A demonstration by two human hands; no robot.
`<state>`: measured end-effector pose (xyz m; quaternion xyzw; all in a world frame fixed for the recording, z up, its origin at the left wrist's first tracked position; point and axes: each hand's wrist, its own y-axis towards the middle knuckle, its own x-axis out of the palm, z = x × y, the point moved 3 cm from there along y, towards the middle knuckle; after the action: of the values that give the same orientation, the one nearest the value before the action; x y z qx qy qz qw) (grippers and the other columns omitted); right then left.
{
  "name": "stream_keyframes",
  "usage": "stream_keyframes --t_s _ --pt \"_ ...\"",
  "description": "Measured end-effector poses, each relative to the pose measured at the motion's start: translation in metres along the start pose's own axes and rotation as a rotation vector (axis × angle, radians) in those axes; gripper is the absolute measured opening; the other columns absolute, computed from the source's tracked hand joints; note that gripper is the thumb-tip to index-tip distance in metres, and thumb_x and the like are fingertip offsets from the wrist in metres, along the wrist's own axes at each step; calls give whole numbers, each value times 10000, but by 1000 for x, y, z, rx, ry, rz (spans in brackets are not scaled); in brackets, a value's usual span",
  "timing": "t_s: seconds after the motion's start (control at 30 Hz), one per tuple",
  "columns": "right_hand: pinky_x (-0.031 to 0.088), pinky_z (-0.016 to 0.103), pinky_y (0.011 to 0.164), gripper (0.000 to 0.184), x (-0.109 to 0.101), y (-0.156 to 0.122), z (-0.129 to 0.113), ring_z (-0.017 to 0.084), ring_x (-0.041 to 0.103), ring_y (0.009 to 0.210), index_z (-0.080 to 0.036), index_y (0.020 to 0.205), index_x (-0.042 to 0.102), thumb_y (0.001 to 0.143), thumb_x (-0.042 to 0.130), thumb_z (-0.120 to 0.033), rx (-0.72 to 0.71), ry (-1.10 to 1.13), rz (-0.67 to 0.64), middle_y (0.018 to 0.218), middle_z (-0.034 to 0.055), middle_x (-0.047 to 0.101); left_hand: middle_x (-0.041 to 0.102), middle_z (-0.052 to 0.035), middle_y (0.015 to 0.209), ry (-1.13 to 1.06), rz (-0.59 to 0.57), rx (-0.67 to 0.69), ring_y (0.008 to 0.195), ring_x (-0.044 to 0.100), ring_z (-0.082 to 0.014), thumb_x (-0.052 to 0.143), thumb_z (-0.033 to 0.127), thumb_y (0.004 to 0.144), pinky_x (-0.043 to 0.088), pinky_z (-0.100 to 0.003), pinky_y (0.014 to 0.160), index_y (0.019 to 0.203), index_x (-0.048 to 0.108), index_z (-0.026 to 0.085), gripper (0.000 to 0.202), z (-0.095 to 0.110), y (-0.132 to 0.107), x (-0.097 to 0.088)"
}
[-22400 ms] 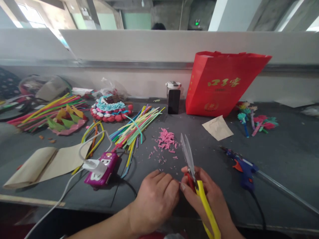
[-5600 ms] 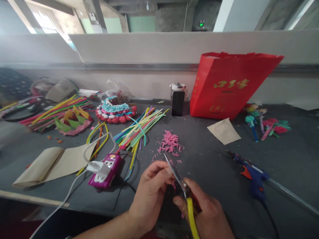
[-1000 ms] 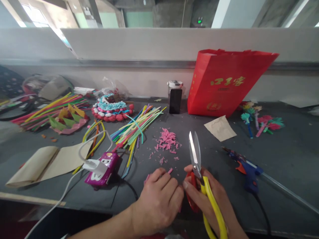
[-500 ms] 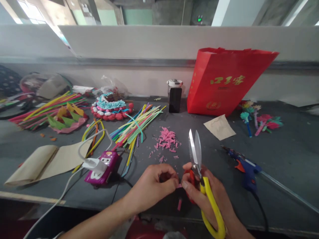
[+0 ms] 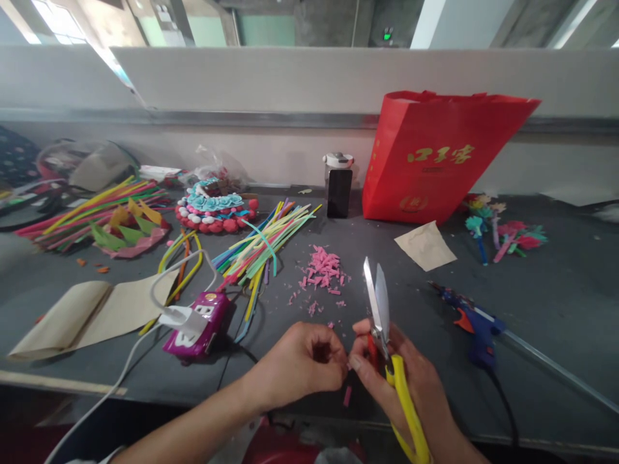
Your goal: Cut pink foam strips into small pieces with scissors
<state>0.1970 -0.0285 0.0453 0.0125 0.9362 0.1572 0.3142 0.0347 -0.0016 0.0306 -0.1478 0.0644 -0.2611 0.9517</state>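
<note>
My right hand (image 5: 411,393) grips scissors (image 5: 387,335) with yellow and red handles, blades pointing up and away, nearly closed. My left hand (image 5: 302,364) is pinched right beside the right hand's thumb, fingers curled around a tiny pink piece that I can barely make out. A loose pink snippet (image 5: 347,396) lies on the dark table (image 5: 556,309) just below both hands. A heap of pink cuttings (image 5: 323,269) lies beyond the hands.
Coloured strips (image 5: 264,241) fan out at centre left, beside a purple power strip (image 5: 196,319) with a white plug. A blue glue gun (image 5: 476,325) lies right. A red bag (image 5: 435,158), a phone (image 5: 338,192), brown paper (image 5: 424,245) and a decorated craft cake (image 5: 215,211) stand farther back.
My left hand turned from flat on the table into a raised pinch beside the right thumb. A pink snippet now lies below the hands. The scissors tilted slightly.
</note>
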Motion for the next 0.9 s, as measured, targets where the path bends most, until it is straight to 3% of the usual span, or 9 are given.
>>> stream_keyframes --t_s 0.1,0.23,0.37,0.57,0.9 --pt "555 159 578 234 0 -1 2 113 706 614 -227 1061 572 855 589 -336 2 -12 19 749 -42 726 556 37 574 -230 49 14 527 444 -70 656 148 667 345 -185 523 661 637 142 21 7 -1 -2" --pt "558 222 608 319 4 -6 7 147 692 670 -208 1150 526 882 561 -378 17 -70 16 847 15 705 614 13 603 -552 224 41 558 495 -81 706 154 673 370 -189 561 678 648 155 58 16 -2 -9" --pt "563 312 716 360 14 -12 5 200 665 856 -221 1188 487 876 578 -376 -95 -153 -25 988 64 663 609 21 613 -728 295 95 569 511 -81 748 204 709 391 -189 583 710 650 167 105 19 -5 -11" --pt "568 363 679 350 20 -15 0 229 651 824 -218 1167 475 888 568 -408 -171 -242 6 916 67 631 611 31 606 -828 291 134 569 514 -72 786 253 705 416 -188 618 733 661 170 152 21 -13 -2" --pt "557 368 691 292 21 -16 1 227 658 803 -202 1132 491 913 549 -387 -185 -230 3 888 67 641 623 28 638 -772 306 135 591 527 -77 770 207 722 421 -195 625 726 662 163 117 21 -13 1"
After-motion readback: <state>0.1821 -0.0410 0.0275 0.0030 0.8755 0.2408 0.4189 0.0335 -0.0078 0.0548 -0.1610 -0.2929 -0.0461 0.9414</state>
